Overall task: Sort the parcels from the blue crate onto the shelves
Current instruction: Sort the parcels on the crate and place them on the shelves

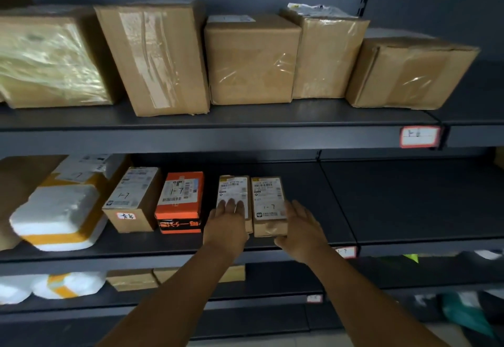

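Setting two small parcels side by side on the middle shelf.

Your left hand [227, 221] lies flat on the left small box [234, 194], fingers straight & close together. Your right hand [298, 226] is open w/ fingers spread, touching the side of the right small box [268, 205], marked "L-1". Both boxes sit on the middle shelf [381, 199], just beside the orange box [180, 202]. Looks like you're nudging them straight; next, let go & get another parcel. The blue crate isn't in view. Label print is too blurry to read; bottom shelf is dark.
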`<act>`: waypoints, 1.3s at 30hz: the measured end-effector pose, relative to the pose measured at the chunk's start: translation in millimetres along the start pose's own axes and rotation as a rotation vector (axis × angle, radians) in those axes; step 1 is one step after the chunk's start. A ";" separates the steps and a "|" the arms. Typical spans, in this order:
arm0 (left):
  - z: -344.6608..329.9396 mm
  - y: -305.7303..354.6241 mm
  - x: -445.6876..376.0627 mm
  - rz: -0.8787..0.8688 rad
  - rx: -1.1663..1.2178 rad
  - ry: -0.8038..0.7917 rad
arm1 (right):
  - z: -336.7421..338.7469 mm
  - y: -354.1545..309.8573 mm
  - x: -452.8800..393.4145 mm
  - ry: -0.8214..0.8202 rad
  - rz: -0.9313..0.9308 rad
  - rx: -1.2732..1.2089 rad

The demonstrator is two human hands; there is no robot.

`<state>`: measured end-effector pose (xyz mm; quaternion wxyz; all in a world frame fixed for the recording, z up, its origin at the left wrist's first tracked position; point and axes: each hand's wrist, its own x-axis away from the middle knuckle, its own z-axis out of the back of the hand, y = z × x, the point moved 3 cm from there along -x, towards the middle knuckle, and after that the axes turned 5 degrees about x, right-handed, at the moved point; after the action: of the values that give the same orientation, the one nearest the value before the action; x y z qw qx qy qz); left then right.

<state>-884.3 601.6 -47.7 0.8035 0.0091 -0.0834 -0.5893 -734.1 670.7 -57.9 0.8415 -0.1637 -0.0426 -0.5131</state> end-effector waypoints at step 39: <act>-24.2 295.9 440.2 -0.473 0.125 0.022 | -21.4 180.3 542.2 0.268 -0.370 -0.007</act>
<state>-472.7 272.4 16.1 0.6421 0.0845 -0.1062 -0.7545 -323.2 279.0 10.1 0.7306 -0.0864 0.0419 -0.6760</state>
